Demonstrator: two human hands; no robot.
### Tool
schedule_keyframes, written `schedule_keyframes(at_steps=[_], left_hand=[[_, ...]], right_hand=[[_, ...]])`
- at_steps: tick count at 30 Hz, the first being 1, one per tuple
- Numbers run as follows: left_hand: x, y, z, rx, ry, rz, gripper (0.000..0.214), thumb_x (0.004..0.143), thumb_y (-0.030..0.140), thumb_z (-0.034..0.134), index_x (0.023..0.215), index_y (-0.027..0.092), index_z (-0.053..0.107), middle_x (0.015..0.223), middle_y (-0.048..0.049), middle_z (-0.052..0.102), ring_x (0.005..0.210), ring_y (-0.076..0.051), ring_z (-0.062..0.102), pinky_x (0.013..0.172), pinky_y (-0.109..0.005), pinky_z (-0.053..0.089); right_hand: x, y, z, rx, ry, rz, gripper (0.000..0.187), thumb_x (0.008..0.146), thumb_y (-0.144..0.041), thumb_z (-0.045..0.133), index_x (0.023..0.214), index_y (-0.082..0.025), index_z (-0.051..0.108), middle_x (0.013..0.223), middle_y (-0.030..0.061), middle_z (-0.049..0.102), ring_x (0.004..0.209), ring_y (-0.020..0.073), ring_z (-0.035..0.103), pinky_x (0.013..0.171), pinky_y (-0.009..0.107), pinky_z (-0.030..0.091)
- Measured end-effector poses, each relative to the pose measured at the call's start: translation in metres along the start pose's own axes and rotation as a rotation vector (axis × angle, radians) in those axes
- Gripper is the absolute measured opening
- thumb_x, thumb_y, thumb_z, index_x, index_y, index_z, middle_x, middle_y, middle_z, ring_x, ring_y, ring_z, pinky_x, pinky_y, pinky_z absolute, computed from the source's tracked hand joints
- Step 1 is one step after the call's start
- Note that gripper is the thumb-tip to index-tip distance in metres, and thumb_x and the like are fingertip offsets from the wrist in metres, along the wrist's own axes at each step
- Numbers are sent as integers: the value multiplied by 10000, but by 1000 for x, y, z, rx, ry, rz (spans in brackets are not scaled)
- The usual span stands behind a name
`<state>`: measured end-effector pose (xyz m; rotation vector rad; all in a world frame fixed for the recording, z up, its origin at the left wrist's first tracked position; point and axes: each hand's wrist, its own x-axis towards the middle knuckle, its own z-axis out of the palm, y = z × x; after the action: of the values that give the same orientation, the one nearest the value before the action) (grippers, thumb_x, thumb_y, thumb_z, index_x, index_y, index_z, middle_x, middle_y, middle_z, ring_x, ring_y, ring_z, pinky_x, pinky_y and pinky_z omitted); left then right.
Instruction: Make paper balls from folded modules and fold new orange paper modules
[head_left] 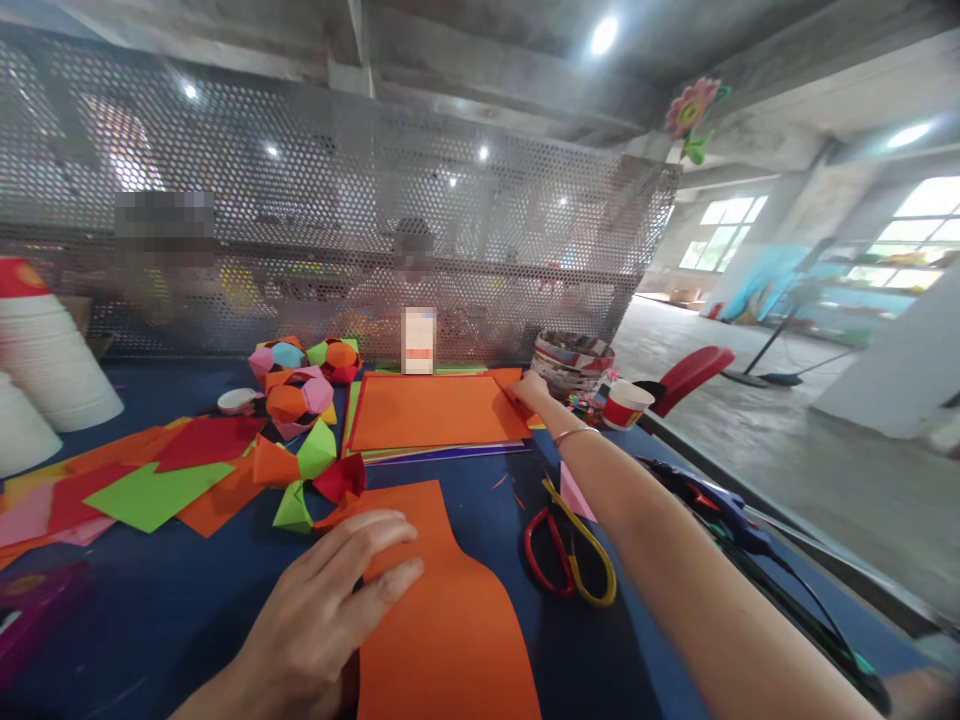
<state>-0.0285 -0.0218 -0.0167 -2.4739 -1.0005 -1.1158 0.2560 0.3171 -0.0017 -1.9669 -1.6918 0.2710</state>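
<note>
My left hand (337, 585) is over a loose orange paper sheet (442, 620) at the front of the table, its thumb and fingers apart. That sheet bends along its right side. Farther off, my right hand (531, 392) reaches to the right end of a stack of coloured paper with an orange sheet (435, 412) on top. Its fingers are closed at the sheet's corner, and the fingertips are partly hidden. Between my arms lie scissors (574, 560) with one red and one yellow handle, beside a pink paper piece (576, 492).
Folded paper shapes (300, 400) and loose coloured squares (161, 490) spread across the left. Stacked paper cups (52, 350) stand at the far left. A woven basket (574, 362), a red-and-white cup (627, 404) and a blue corded tool (712, 500) are on the right. A perforated screen (487, 220) rises behind.
</note>
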Motion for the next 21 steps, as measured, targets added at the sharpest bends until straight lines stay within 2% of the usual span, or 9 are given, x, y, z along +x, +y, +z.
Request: schedule_keyframes(at_steps=[5, 10, 13, 16, 21], left_hand=[[4, 2, -1, 18, 11, 19, 467, 869, -61, 431, 1188, 201, 650, 1225, -104, 697, 1240, -201, 627, 1024, -333, 548], [8, 6, 3, 2, -4, 54, 350, 900, 0, 440, 1106, 175, 662, 1122, -116, 712, 1094, -207, 666, 920, -328, 577], [11, 9, 4, 32, 11, 89, 314, 903, 17, 444, 1082, 153, 664, 1100, -129, 711, 1056, -222, 666, 868, -344, 587], [14, 14, 0, 73, -29, 82, 294, 883, 10, 469, 1041, 136, 683, 1084, -133, 719, 1022, -228, 675, 844, -340, 589], [11, 31, -6, 83, -159, 5, 276, 853, 11, 482, 961, 140, 700, 1039, -130, 722, 953, -234, 686, 795, -357, 594]], right_hand=[[-13, 1, -15, -53, 57, 19, 386, 997, -377, 654, 1320, -171, 607, 1326, 111, 628, 1122, 249, 661, 940, 464, 581], [-41, -3, -42, -45, 40, -129, 372, 999, -379, 653, 1310, -179, 612, 1315, 101, 634, 1113, 243, 664, 932, 460, 585], [-66, -8, -56, -16, 5, -238, 275, 989, -326, 664, 1204, -156, 673, 1204, 85, 701, 1059, 226, 691, 932, 432, 577], [-97, -11, -67, 38, 0, -349, 179, 901, -139, 644, 1038, -137, 759, 964, 83, 792, 982, 230, 732, 927, 338, 539], [-159, -13, -76, 136, -30, -532, 133, 827, -177, 649, 921, -196, 741, 811, 33, 788, 804, 206, 740, 797, 292, 535]])
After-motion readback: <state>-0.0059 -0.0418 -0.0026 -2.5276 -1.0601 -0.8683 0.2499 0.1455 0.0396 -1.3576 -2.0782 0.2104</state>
